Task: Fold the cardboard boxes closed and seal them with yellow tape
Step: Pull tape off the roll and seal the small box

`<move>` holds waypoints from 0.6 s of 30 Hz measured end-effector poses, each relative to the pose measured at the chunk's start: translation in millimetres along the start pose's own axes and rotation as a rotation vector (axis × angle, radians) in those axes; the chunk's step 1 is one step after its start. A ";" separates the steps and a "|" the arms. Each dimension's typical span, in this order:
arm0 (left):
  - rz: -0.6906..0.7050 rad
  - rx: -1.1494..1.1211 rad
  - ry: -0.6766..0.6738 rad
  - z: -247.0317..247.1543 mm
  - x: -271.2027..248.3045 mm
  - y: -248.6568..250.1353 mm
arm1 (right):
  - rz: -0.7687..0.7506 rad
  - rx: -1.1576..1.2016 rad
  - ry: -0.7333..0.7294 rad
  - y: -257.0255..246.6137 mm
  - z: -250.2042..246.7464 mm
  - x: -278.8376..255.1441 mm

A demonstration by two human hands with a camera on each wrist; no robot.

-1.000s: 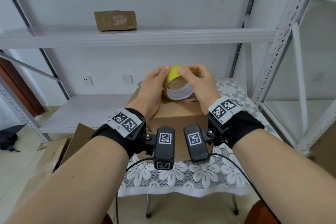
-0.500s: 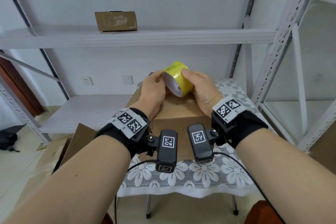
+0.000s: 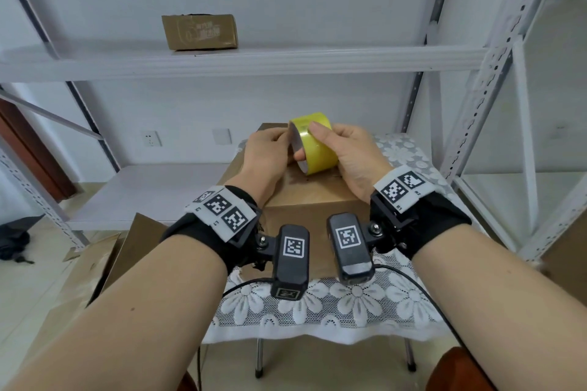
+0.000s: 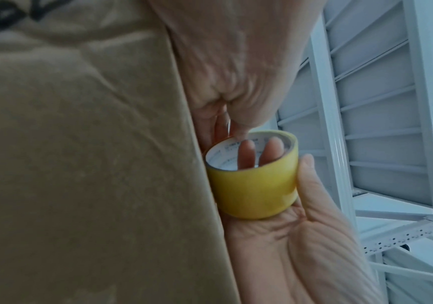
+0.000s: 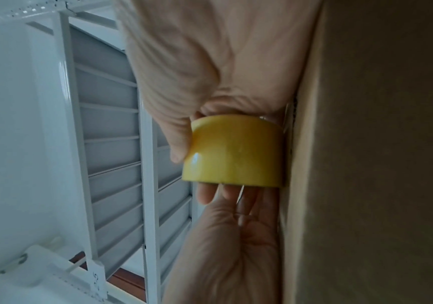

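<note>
A brown cardboard box [image 3: 305,200] with its top flaps folded down stands on a lace-covered stool. Just above its top I hold a yellow tape roll [image 3: 317,149] between both hands. My right hand [image 3: 349,152] grips it, thumb on the outer band and fingers through the core. My left hand [image 3: 270,152] meets the roll's left rim with curled fingertips. In the left wrist view the tape roll [image 4: 254,191] lies against the box [image 4: 80,164], with fingers visible inside the core. The right wrist view shows the tape roll [image 5: 233,152] beside the box [image 5: 379,164].
A small printed cardboard box [image 3: 200,32] sits on the upper white shelf [image 3: 286,60]. Flattened cardboard [image 3: 127,241] leans by the floor at the left. The lace cloth [image 3: 317,305] hangs over the stool's front edge. A perforated shelf upright [image 3: 476,105] rises at the right.
The roll has turned from facing me with its open core to lying sideways, and shifted slightly right. My right hand's fingers now pass through the core; my left hand moved to the rim.
</note>
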State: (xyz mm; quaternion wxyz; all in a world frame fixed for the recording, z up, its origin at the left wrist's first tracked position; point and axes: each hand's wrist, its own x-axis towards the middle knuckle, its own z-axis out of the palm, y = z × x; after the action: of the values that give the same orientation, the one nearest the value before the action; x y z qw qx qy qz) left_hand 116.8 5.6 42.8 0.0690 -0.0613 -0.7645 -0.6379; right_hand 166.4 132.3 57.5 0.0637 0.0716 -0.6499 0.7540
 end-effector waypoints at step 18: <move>-0.008 -0.262 -0.151 1.1 -8.5 11.4 | -0.056 -0.096 -0.121 5.6 2.0 -0.1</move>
State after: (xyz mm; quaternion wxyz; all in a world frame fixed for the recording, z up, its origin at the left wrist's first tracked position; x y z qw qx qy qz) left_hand 127.2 8.7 52.0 0.0002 -0.1144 -0.6782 -0.7259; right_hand 165.4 129.5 52.4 0.0487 0.1318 -0.6858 0.7141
